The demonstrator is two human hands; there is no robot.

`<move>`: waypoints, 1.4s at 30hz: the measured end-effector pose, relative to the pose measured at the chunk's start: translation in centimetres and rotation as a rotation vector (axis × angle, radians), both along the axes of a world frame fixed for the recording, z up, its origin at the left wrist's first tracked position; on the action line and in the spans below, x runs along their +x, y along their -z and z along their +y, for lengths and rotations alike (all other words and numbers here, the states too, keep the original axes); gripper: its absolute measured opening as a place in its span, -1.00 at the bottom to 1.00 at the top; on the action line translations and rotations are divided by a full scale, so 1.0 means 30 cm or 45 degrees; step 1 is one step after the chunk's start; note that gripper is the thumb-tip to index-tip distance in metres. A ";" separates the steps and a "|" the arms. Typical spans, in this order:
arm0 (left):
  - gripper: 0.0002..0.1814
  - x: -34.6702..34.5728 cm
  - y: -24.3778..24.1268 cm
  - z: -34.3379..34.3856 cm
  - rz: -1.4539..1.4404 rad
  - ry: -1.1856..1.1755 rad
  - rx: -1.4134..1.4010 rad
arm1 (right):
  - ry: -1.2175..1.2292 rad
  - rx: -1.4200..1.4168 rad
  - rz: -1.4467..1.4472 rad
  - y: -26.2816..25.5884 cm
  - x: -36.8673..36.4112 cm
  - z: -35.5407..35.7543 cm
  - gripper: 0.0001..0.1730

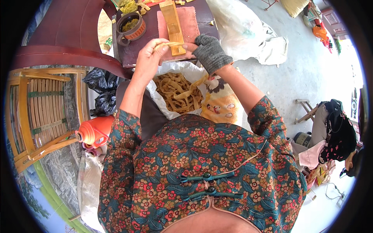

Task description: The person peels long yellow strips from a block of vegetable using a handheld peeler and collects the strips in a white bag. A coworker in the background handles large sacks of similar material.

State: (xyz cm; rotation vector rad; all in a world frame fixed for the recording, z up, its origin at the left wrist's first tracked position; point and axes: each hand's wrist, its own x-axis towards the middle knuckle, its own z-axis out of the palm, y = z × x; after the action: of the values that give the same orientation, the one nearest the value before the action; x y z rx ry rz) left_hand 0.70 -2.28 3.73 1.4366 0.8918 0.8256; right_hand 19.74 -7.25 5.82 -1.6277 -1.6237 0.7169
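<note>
My bare left hand [149,57] grips one end of a pale yellow, flat strip [174,44] of what looks like dried plant material. The other end is at the fingertips of my right hand [211,54], which wears a grey knitted fingerless glove. Beneath the strip lies a long wooden block [172,27] on a pink cloth [191,24], upon the dark red table [204,11]. Below my hands, a white sack [154,90] holds many similar strips [179,94]. One longer strip [201,81] runs from the pile up towards my right wrist.
On the table's left stands a brown mug [137,30] with yellow-green pieces inside. A dark red chair [64,55], black plastic bags [103,102] and an orange thermos [94,131] are at left. A large white plastic bag [239,26] sits right. Another person [335,131] is far right.
</note>
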 end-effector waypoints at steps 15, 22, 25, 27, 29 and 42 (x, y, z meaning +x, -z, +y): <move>-0.81 0.065 0.028 0.144 0.146 -0.145 0.303 | 0.222 0.191 -0.212 0.015 -0.003 0.149 -0.59; -0.77 0.073 0.150 0.208 0.609 -0.183 0.285 | 0.067 -0.060 -0.745 0.251 0.078 0.200 -0.60; -0.74 0.021 0.147 0.121 0.646 -0.095 0.283 | 0.200 -0.170 -0.609 0.272 0.093 0.164 -0.64; -0.72 -0.011 0.157 0.038 0.552 -0.076 0.446 | 0.281 -0.177 -0.418 0.128 0.028 0.083 -0.66; -0.63 -0.017 0.132 -0.037 0.532 -0.032 0.451 | 0.181 0.061 -0.436 0.068 -0.021 0.012 -0.69; -0.68 0.007 0.086 -0.207 -0.695 0.020 -1.077 | -0.181 -0.115 0.713 0.069 -0.221 -0.185 -0.74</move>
State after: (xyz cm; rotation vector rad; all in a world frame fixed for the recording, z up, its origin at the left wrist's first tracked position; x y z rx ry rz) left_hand 0.92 -8.49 1.16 0.4428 0.6700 0.6532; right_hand 13.12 -12.81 3.75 -1.2241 -1.3130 1.2089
